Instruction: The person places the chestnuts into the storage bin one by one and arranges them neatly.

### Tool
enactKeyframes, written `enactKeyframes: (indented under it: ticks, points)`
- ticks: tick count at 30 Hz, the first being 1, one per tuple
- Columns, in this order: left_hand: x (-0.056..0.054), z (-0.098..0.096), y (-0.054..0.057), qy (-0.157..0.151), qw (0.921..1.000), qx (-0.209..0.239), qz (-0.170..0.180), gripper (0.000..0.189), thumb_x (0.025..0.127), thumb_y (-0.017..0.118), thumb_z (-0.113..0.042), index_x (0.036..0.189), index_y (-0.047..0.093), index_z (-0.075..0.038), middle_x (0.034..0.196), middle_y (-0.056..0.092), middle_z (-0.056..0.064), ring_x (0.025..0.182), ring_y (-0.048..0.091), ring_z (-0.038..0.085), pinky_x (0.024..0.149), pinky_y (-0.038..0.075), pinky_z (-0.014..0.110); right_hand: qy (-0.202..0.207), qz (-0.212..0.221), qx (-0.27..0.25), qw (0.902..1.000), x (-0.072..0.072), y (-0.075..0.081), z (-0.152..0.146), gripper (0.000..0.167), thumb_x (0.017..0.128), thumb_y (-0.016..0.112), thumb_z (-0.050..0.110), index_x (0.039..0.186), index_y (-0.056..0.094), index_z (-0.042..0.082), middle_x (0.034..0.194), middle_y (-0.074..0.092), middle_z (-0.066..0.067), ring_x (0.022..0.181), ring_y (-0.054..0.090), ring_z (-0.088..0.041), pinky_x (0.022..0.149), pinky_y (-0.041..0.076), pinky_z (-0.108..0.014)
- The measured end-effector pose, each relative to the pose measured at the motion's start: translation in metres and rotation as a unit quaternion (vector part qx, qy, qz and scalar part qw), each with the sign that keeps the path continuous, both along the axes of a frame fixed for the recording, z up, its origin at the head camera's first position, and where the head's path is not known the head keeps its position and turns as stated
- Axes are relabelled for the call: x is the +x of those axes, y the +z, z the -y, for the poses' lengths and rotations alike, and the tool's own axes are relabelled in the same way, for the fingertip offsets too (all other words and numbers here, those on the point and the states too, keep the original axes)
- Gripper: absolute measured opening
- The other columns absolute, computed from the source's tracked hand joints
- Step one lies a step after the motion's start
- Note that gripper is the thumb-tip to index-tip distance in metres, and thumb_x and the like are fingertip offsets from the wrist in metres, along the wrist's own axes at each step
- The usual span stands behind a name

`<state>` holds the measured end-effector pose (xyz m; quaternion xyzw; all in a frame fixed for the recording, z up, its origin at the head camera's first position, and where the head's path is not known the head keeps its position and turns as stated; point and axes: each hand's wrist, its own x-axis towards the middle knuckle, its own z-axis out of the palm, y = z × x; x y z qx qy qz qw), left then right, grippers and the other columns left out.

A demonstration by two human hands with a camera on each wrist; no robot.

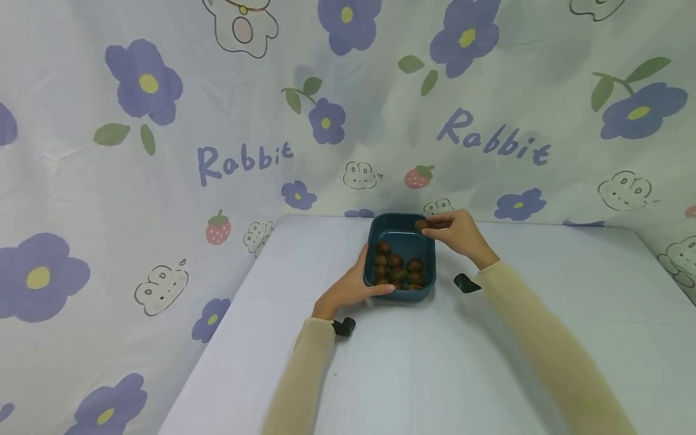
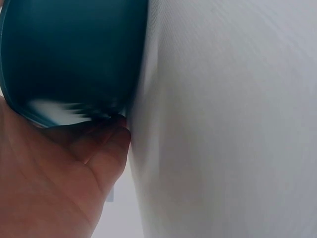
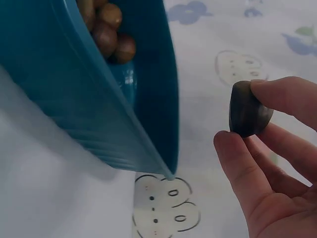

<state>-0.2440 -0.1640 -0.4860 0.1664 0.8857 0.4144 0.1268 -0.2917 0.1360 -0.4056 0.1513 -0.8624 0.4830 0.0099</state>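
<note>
A teal plastic container stands on the table, several brown chestnuts gathered in its near part. With the thumb along the near rim and the fingers at the left wall, my left hand holds the container. The left wrist view has those fingers against the container's outside, near its base. Over the far right corner, my right hand pinches a single chestnut between thumb and fingertips. The right wrist view puts this dark, smooth chestnut apart from the container wall.
A white cloth covers the table. Behind it hangs a white curtain printed with purple flowers, rabbits and strawberries. Each wrist carries a small black device, the right one close to the container's right side.
</note>
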Motion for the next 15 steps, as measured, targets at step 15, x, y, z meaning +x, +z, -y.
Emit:
enactKeyframes:
  ticks: [15]
  points:
    - [0.002, 0.000, 0.000, 0.012, 0.9998, -0.004, 0.017, 0.139, 0.074, 0.074, -0.080, 0.166, -0.016, -0.028, 0.177, -0.002, -0.001, 0.162, 0.017, 0.031, 0.126, 0.025, 0.062, -0.011, 0.038, 0.030, 0.9988, -0.029, -0.013, 0.033, 0.044, 0.092, 0.079, 0.025, 0.125, 0.072, -0.002, 0.125, 0.072, -0.023, 0.115, 0.069, -0.038, 0.100, 0.057, -0.052]
